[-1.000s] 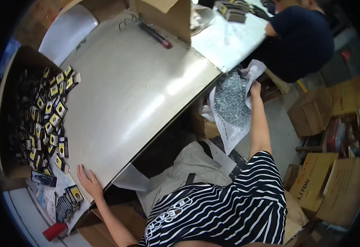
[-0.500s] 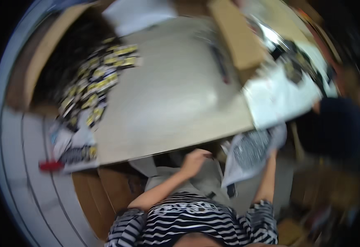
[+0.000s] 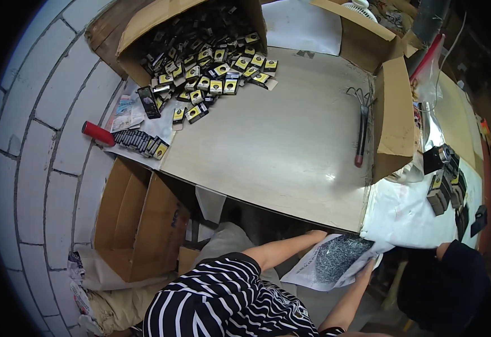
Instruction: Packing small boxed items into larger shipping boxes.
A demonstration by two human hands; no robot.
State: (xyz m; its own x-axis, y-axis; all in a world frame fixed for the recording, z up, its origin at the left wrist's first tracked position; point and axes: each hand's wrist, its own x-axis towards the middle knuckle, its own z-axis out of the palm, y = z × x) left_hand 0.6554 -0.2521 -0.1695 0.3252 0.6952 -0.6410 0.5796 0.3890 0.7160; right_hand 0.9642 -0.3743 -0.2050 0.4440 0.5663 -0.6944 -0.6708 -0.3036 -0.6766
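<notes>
A white plastic bag point(image 3: 307, 269) rests over my lap, its mouth wide and a mass of small dark grey metal-looking pieces point(image 3: 338, 255) showing inside. My right hand point(image 3: 370, 268) grips the bag's right edge, with the fingers wrapped around the white plastic. Beside the bag's far left edge, just under the table's front edge, is my left hand point(image 3: 316, 235). Its fingers are mostly hidden, so whether it holds the bag does not show.
Several small black-and-yellow boxes point(image 3: 216, 86) spill from a tipped carton point(image 3: 136, 53) onto the table point(image 3: 256, 151). A small hand rake point(image 3: 362, 132) lies near another carton point(image 3: 394, 121). Below left stands an open box point(image 3: 161, 230). A person's dark sleeve point(image 3: 447, 286) is at right.
My view has swung right and sharpened. My left hand has moved from in front of my body to the bag's far edge. My right hand still holds the bag.
</notes>
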